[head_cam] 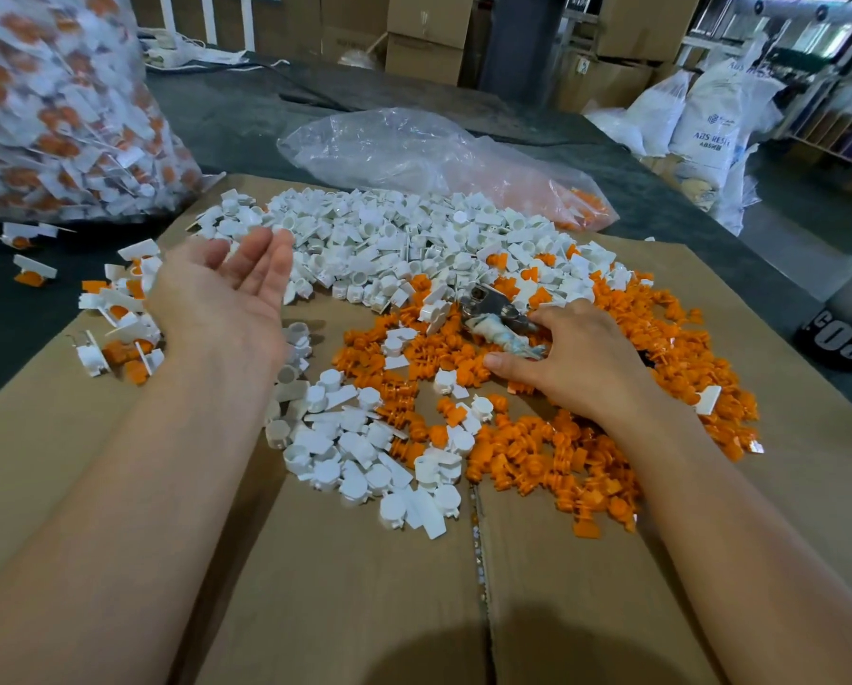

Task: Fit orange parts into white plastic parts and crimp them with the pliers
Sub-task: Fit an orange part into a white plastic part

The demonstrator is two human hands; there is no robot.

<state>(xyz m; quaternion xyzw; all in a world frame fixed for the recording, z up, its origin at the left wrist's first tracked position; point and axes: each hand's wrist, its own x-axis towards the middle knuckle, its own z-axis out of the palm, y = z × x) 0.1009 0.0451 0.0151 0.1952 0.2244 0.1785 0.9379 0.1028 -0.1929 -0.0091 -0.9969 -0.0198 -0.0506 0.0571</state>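
A: Left of the pliers (500,318), what's there?
B: The left hand (226,294), palm up, fingers loose, holding nothing. Beyond the pliers, a heap of glossy white plastic parts (389,239): round cups with flat tabs.
A: And the pliers?
B: Bare metal head, handles in a grubby grey wrapping. Their long axis slants, head pointing away and leftward. The right hand (577,358) lies palm down, fingers curled on the handles. Ribbed orange parts (661,363) spread under and right of them.
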